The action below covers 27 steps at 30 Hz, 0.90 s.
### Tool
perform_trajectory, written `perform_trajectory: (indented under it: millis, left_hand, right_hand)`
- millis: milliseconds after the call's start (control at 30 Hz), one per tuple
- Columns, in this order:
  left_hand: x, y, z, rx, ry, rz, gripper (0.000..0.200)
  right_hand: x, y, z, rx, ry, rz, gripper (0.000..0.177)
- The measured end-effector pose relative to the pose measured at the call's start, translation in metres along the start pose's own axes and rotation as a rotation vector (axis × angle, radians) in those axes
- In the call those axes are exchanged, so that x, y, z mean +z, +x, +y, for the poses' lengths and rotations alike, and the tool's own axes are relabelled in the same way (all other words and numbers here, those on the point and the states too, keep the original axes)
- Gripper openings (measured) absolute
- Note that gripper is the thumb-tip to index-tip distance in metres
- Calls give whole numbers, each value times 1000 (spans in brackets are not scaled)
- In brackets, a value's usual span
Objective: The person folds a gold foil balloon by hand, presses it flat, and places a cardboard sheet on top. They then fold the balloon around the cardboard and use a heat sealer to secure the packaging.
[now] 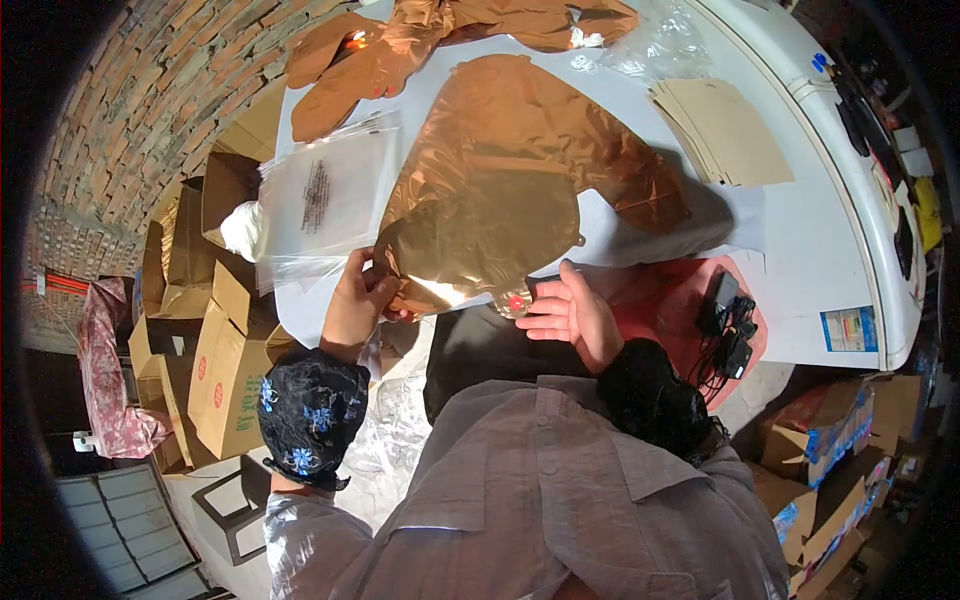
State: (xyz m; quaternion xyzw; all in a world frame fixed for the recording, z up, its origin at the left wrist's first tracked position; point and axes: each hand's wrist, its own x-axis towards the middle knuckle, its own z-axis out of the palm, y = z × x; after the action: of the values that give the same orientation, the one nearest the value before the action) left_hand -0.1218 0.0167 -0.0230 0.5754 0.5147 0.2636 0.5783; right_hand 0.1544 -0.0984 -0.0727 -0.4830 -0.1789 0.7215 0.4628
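Observation:
A large flat copper-coloured foil balloon (510, 150) lies over the white table and hangs toward me at its near edge. My left hand (356, 300) pinches the foil's lower left edge between thumb and fingers. To the right of that, my right hand (572, 318) has its fingers stretched out and the thumb raised, palm turned toward the foil. Right at its fingertips, by the balloon's near edge, is a small clear piece (512, 302) with a red spot.
More copper foil (400, 50) lies at the table's back. Clear plastic bags (325, 195) sit left, tan card sheets (722, 132) right. A red stool (680, 295) holds a black adapter (719, 302) with cables. Open cartons (225, 365) stand at the left by the brick wall.

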Motion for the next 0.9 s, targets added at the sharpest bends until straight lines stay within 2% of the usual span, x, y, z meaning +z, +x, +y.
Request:
perform_trajectory:
  millis: [333, 900]
  left_hand:
    - [1, 0, -4, -13, -29, 6, 34]
    - [3, 3, -4, -19, -51, -19, 38]
  right_hand:
    - [-1, 5, -2, -26, -24, -41, 67]
    - [3, 1, -9, -74, -35, -31, 64]
